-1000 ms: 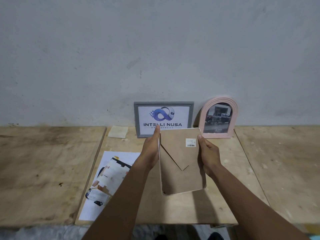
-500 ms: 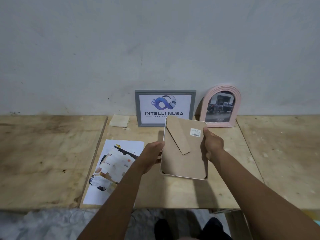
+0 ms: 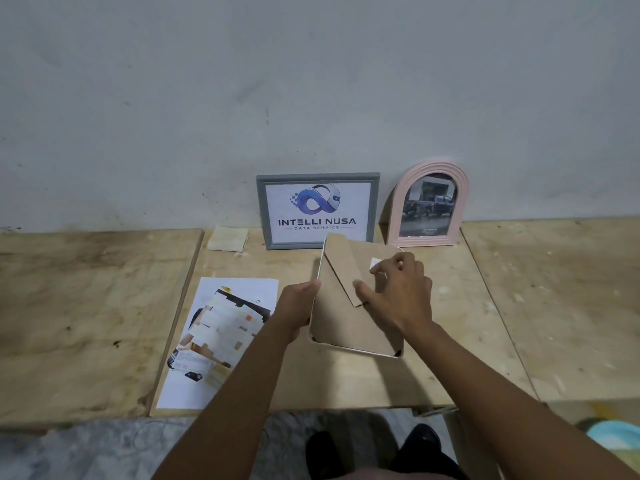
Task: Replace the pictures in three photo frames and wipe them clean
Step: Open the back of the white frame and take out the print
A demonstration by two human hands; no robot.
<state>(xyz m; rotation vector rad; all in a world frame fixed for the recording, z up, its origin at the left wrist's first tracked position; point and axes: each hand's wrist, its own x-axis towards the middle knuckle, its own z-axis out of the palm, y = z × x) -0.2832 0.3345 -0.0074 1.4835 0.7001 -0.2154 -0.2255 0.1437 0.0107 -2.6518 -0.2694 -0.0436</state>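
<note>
While left hand [image 3: 294,313] grips left edge of white photo frame [image 3: 341,323], held back-up over plywood table [image 3: 467,323], right hand [image 3: 398,292] on its stand flap [image 3: 341,268], fingers curled, grip unclear, grey frame [image 3: 317,211], pink arch frame [image 3: 427,202] just beyond.

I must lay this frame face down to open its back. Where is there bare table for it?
Free: the left board, left of the printed sheet; the right board, right of the pink arched frame; the near strip of the middle board, this side of the held frame. Crowded: along the wall, where folded cloth, grey frame and pink arched frame line up.
</note>
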